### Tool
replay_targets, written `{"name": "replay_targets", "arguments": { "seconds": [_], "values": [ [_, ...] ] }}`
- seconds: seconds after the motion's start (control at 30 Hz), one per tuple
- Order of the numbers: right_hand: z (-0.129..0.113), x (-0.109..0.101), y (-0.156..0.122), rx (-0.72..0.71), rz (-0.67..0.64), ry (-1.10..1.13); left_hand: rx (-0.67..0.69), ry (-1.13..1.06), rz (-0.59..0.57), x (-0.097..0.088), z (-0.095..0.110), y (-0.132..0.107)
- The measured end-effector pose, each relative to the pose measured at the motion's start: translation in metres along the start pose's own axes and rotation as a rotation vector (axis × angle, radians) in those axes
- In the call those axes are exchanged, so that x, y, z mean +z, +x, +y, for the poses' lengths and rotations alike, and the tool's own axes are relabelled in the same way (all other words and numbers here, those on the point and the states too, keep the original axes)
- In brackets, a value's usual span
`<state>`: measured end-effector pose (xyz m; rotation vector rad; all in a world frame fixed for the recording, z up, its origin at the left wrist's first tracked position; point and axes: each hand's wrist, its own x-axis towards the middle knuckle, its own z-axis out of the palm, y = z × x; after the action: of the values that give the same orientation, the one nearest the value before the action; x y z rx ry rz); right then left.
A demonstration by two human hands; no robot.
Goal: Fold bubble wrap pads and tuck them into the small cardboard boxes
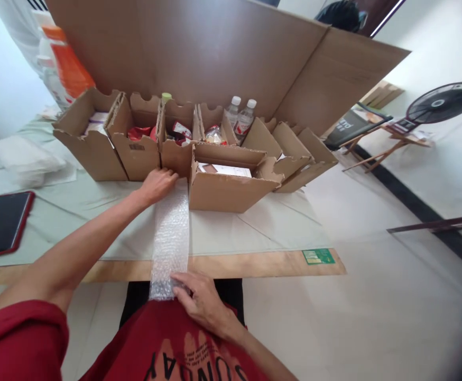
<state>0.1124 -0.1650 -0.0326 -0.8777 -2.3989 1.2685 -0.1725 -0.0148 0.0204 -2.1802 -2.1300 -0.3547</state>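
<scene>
A long strip of bubble wrap runs from the foot of the boxes across the cloth and over the table's front edge towards my lap. My left hand is closed at the strip's far end, its fingers curled down against the wrap. At the near end, my right hand touches the right side of the strip with fingers stretched and thumb apart. Just right of the strip's far end stands a cardboard box holding a white packet.
Open cardboard boxes line the back, with packets inside. Two clear bottles and an orange bottle stand there. Left lie a phone and white sheets. A large cardboard panel rises behind; a fan is far right.
</scene>
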Motion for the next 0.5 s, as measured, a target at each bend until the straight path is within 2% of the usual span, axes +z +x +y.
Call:
{"name": "replay_targets", "arguments": {
  "seconds": [0.03, 0.1, 0.17, 0.2, 0.23, 0.3, 0.33, 0.37, 0.43, 0.5],
  "values": [
    [-0.003, -0.005, 0.001, 0.030, -0.044, 0.039, 0.002, -0.011, 0.024, 0.005, 0.003, -0.006],
    [-0.006, -0.018, 0.003, 0.089, -0.123, 0.120, -0.018, -0.022, 0.088, 0.011, 0.005, -0.035],
    [-0.006, -0.028, 0.006, 0.153, -0.173, 0.224, -0.030, -0.078, 0.160, 0.010, 0.004, -0.083],
    [-0.005, -0.032, 0.007, 0.182, -0.186, 0.284, -0.011, -0.185, 0.228, 0.008, 0.005, -0.111],
    [-0.003, -0.034, 0.009, 0.208, -0.194, 0.349, 0.056, -0.326, 0.240, 0.004, 0.008, -0.139],
    [0.000, -0.036, 0.013, 0.247, -0.193, 0.492, 0.162, -0.569, 0.107, -0.003, 0.018, -0.190],
    [0.001, -0.035, 0.015, 0.264, -0.187, 0.566, 0.175, -0.620, 0.030, -0.006, 0.026, -0.210],
    [0.002, -0.034, 0.017, 0.279, -0.177, 0.642, 0.189, -0.636, 0.006, -0.008, 0.035, -0.225],
    [0.003, -0.031, 0.022, 0.290, -0.143, 0.783, 0.152, -0.646, 0.060, -0.004, 0.053, -0.239],
    [0.005, -0.027, 0.026, 0.281, -0.101, 0.892, -0.007, -0.680, 0.158, 0.005, 0.065, -0.236]
  ]
}}
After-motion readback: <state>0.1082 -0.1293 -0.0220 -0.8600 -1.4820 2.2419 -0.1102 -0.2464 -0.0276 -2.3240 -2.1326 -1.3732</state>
